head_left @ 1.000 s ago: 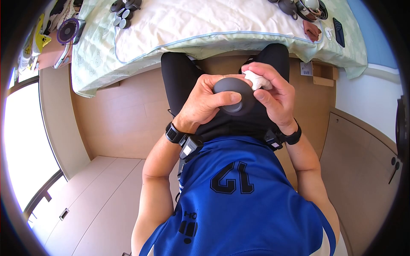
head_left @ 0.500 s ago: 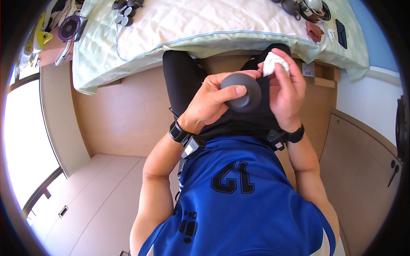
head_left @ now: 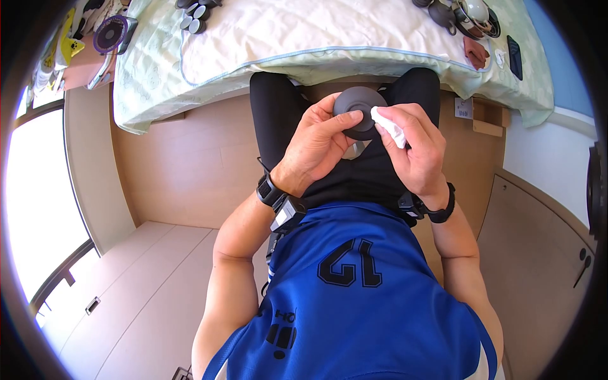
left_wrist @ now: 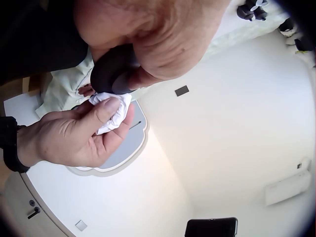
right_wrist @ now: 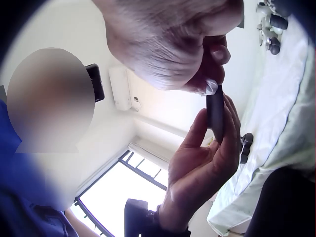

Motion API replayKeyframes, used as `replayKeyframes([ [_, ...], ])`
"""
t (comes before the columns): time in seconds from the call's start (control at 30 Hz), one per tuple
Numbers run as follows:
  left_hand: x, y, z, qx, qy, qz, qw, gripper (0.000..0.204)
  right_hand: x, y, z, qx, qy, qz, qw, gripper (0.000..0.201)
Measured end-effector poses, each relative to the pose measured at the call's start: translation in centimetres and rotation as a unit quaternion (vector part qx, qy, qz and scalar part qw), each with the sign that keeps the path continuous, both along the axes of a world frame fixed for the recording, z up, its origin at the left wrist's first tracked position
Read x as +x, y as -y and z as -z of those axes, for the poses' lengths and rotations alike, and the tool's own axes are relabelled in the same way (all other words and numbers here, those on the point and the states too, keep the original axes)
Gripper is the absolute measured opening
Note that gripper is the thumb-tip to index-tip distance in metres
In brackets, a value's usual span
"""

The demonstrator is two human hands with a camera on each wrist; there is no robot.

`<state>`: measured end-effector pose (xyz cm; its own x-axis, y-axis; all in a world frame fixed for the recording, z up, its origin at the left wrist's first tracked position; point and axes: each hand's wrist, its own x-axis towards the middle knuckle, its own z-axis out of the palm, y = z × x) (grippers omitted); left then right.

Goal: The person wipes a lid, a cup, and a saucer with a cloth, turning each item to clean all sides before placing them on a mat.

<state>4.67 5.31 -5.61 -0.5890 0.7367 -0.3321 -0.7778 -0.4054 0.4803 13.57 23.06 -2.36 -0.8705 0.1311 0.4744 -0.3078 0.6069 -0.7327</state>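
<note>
My left hand point(head_left: 313, 145) holds a small round dark grey saucer point(head_left: 360, 97) over my lap, thumb on its raised centre and fingers beneath. Facing it from the right, my right hand point(head_left: 418, 149) pinches a crumpled white tissue point(head_left: 391, 131) between thumb and fingers. The tissue lies right at the saucer's right edge. Seen from the left wrist, the tissue point(left_wrist: 112, 111) bunches under my right thumb, just below the dark saucer point(left_wrist: 106, 69). The saucer point(right_wrist: 215, 111) shows nearly edge-on in the right wrist view, between left thumb and fingers.
Ahead is a surface with a quilted white cloth point(head_left: 285, 31). Several dark cups point(head_left: 196, 20) stand at its far left. At the right are a dark teapot point(head_left: 441, 16), a brown cloth point(head_left: 475, 52) and a phone point(head_left: 514, 58). A purple-rimmed fan point(head_left: 109, 35) stands left.
My right hand with the tissue first drew away from the saucer, then came back to its right edge. The left hand has moved the saucer slightly forward and tilted it.
</note>
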Motion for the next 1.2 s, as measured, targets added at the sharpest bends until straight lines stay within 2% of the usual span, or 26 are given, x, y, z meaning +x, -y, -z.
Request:
replayKeyframes([
  [0.17, -0.2, 0.2, -0.1, -0.002, 0.009, -0.010, 1.000, 0.035, -0.5, -1.4, 1.4, -0.044, 0.009, 0.071, 0.996, 0.024],
  [0.27, -0.2, 0.0, 0.0, -0.004, 0.016, -0.024, 1.000, 0.035, -0.2, -1.2, 0.5, -0.076, 0.028, 0.081, 0.993, 0.024],
  [0.4, -0.6, -0.3, -0.2, 0.053, 0.055, -0.008, 0.997, 0.037, -0.4, 0.1, -0.3, -0.047, 0.024, 0.020, 0.998, 0.023],
  [0.6, -0.6, 0.2, 0.1, 0.106, 0.134, 0.013, 0.985, 0.045, -0.8, 0.3, 1.2, -0.140, 0.018, -0.002, 0.990, 0.022],
  [0.73, -0.4, 0.2, 0.0, 0.145, 0.171, 0.023, 0.974, 0.050, -0.8, 0.6, 0.9, -0.162, 0.069, 0.000, 0.984, 0.021],
  [0.8, -0.3, 0.1, 0.1, 0.147, 0.154, 0.008, 0.977, 0.052, -0.8, 0.7, 0.5, -0.168, 0.102, 0.004, 0.981, 0.021],
  [0.9, -0.7, 0.1, -0.3, 0.132, 0.122, 0.014, 0.984, 0.055, -1.1, 1.4, 0.0, -0.073, 0.035, -0.006, 0.997, 0.023],
  [1.03, -0.5, -0.3, 0.1, 0.118, 0.052, 0.023, 0.991, 0.061, -1.3, 2.7, -0.2, 0.017, 0.014, -0.047, 0.999, 0.030],
  [1.2, -0.1, -0.2, -0.7, 0.074, 0.048, 0.012, 0.996, 0.061, -1.9, 2.3, 0.2, 0.036, -0.002, -0.019, 0.999, 0.030],
])
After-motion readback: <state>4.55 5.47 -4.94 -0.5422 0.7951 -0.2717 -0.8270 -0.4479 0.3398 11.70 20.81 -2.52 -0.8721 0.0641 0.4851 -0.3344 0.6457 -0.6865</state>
